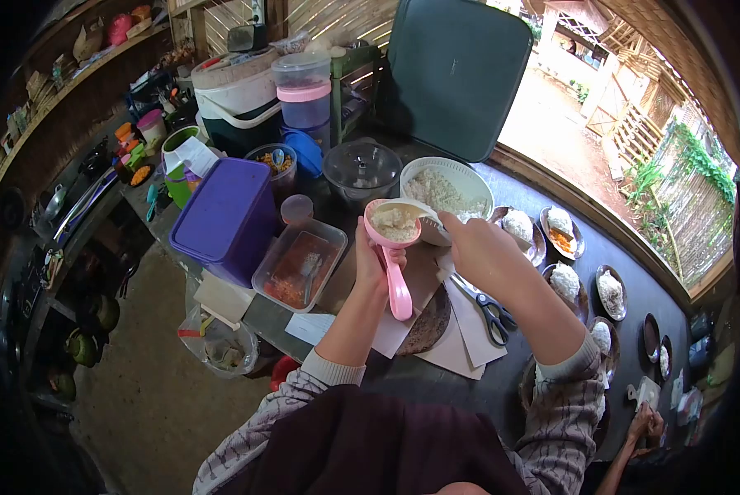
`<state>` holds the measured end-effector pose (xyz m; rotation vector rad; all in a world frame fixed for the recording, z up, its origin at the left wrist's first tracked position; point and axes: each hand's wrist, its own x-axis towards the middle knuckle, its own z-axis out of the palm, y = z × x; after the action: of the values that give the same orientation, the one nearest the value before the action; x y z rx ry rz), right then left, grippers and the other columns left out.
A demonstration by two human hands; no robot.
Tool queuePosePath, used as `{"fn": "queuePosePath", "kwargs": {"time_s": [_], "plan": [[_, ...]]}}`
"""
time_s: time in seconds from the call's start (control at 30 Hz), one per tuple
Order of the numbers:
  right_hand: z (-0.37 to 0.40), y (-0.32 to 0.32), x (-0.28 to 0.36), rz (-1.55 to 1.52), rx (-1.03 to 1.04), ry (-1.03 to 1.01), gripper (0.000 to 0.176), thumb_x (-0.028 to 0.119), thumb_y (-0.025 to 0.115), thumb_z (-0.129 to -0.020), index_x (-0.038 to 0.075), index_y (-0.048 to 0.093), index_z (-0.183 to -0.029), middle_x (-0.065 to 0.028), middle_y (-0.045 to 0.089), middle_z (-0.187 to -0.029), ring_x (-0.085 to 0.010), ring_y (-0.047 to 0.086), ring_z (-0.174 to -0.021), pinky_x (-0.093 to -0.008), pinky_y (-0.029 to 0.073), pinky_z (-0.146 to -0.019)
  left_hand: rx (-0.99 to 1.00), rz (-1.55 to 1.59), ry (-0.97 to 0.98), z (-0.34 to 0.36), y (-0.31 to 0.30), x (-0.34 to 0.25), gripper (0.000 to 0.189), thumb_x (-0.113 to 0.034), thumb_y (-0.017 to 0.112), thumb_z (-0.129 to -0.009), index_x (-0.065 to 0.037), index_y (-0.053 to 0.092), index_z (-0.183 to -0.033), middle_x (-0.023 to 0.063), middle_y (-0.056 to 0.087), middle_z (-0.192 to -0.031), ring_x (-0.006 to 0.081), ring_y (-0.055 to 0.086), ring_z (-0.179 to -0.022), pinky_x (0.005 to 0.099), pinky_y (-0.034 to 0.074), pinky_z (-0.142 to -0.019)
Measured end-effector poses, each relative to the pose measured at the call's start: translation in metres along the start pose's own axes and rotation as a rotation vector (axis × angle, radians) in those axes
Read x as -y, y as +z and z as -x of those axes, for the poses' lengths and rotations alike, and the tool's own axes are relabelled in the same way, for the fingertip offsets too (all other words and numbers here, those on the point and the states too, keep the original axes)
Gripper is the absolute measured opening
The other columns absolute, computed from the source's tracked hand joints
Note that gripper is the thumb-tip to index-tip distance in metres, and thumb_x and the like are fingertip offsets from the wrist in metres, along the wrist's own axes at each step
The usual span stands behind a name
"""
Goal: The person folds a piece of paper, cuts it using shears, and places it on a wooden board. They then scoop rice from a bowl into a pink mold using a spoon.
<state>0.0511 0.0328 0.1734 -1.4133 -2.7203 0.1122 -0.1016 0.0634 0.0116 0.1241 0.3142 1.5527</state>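
Note:
My left hand (371, 260) is closed round a pink rice scoop (398, 290), whose round cup faces up and holds white rice (394, 223). Over the cup's edge lies a pale rice paddle (419, 208), gripped by my right hand (479, 247). Just beyond both hands is a white basket (489, 196) with cooked rice inside. Beneath them, brown paper sheets (423, 268) lie on a round board (432, 324). Black-handled scissors (495, 318) rest on papers near my right forearm.
Several bowls with rice (612, 293) line the table's right side. A co-worker's hands (646, 425) hold something pale at far right. Left of me are a clear tub of red sauce (300, 268) and a purple-lidded box (224, 210). A dark tray (456, 78) stands upright behind.

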Motion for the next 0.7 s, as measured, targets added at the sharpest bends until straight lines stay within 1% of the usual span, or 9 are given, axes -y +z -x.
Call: {"fn": "queuePosePath", "kwargs": {"time_s": [0.13, 0.2, 0.3, 0.33, 0.4, 0.47, 0.57, 0.63, 0.7], "plan": [[0.009, 0.009, -0.001, -0.005, -0.063, -0.017, 0.038, 0.006, 0.042, -0.081, 0.0, 0.046, -0.119, -0.0246, 0.059, -0.075, -0.0385, 0.06, -0.071, -0.0454, 0.047, -0.064, 0.042, 0.058, -0.089, 0.002, 0.0, -0.002, 0.063, -0.061, 0.043, -0.082, -0.002, 0.051, -0.101, 0.0052, 0.05, -0.069, 0.0073, 0.038, -0.044, 0.017, 0.032, -0.037], [0.012, 0.011, -0.004, -0.038, -0.112, -0.003, 0.038, 0.007, 0.041, -0.083, -0.001, 0.044, -0.12, -0.0245, 0.059, -0.077, -0.0391, 0.059, -0.073, -0.0458, 0.046, -0.066, 0.048, 0.085, -0.12, 0.002, 0.001, -0.002, 0.065, -0.062, 0.045, -0.08, -0.001, 0.051, -0.101, 0.005, 0.049, -0.069, 0.0074, 0.037, -0.045, 0.0169, 0.032, -0.037], [0.016, 0.02, -0.009, -0.094, -0.112, -0.003, 0.037, 0.008, 0.041, -0.085, -0.001, 0.042, -0.121, -0.0256, 0.058, -0.081, -0.0395, 0.058, -0.076, -0.0459, 0.046, -0.068, 0.077, 0.103, -0.166, 0.005, 0.003, -0.002, 0.067, -0.062, 0.047, -0.079, -0.001, 0.051, -0.106, 0.0052, 0.049, -0.069, 0.0071, 0.035, -0.044, 0.0168, 0.031, -0.038], [0.019, 0.019, -0.01, -0.093, -0.116, 0.001, 0.037, 0.008, 0.041, -0.085, -0.001, 0.042, -0.121, -0.0256, 0.058, -0.081, -0.0395, 0.058, -0.076, -0.0459, 0.046, -0.068, 0.12, 0.13, -0.189, 0.005, 0.003, -0.002, 0.067, -0.061, 0.047, -0.079, -0.001, 0.05, -0.109, 0.0062, 0.05, -0.072, 0.007, 0.035, -0.045, 0.0167, 0.031, -0.037], [0.025, 0.018, -0.011, -0.084, -0.119, 0.016, 0.055, 0.005, 0.054, -0.076, -0.002, 0.033, -0.126, -0.0258, 0.058, -0.087, -0.0387, 0.06, -0.077, -0.044, 0.048, -0.067, 0.165, 0.158, -0.215, 0.005, 0.005, -0.003, 0.068, -0.061, 0.048, -0.079, -0.001, 0.049, -0.112, 0.0071, 0.052, -0.075, 0.007, 0.034, -0.045, 0.0166, 0.031, -0.037], [0.028, 0.023, -0.017, -0.075, -0.118, 0.029, 0.055, 0.005, 0.053, -0.076, -0.002, 0.033, -0.127, -0.0259, 0.057, -0.088, -0.0386, 0.06, -0.077, -0.0437, 0.048, -0.068, 0.218, 0.19, -0.299, 0.005, 0.005, -0.004, 0.066, -0.059, 0.048, -0.079, -0.004, 0.048, -0.116, 0.0081, 0.054, -0.082, 0.0069, 0.034, -0.045, 0.0161, 0.031, -0.036], [0.036, 0.024, -0.023, -0.092, -0.136, 0.058, 0.056, 0.005, 0.052, -0.077, -0.001, 0.032, -0.128, -0.0255, 0.057, -0.089, -0.0383, 0.06, -0.079, -0.0431, 0.047, -0.069, 0.253, 0.209, -0.353, 0.008, 0.009, -0.002, 0.063, -0.058, 0.047, -0.08, -0.007, 0.049, -0.117, 0.0083, 0.056, -0.087, 0.007, 0.033, -0.045, 0.0153, 0.03, -0.036], [0.041, 0.025, -0.025, -0.116, -0.152, 0.075, 0.056, 0.004, 0.051, -0.077, -0.001, 0.031, -0.129, -0.0251, 0.057, -0.089, -0.038, 0.06, -0.079, -0.0428, 0.047, -0.07, 0.25, 0.196, -0.356, 0.011, 0.011, 0.001, 0.062, -0.058, 0.047, -0.08, -0.007, 0.049, -0.117, 0.008, 0.056, -0.087, 0.0069, 0.033, -0.046, 0.0151, 0.029, -0.036], [0.046, 0.028, -0.027, -0.11, -0.113, 0.099, 0.055, 0.004, 0.049, -0.078, -0.001, 0.031, -0.129, -0.0241, 0.057, -0.087, -0.0377, 0.06, -0.079, -0.0426, 0.047, -0.07, 0.247, 0.176, -0.362, 0.015, 0.013, 0.005, 0.061, -0.057, 0.047, -0.081, -0.008, 0.049, -0.117, 0.0076, 0.056, -0.087, 0.0069, 0.033, -0.046, 0.0149, 0.029, -0.036]]}}
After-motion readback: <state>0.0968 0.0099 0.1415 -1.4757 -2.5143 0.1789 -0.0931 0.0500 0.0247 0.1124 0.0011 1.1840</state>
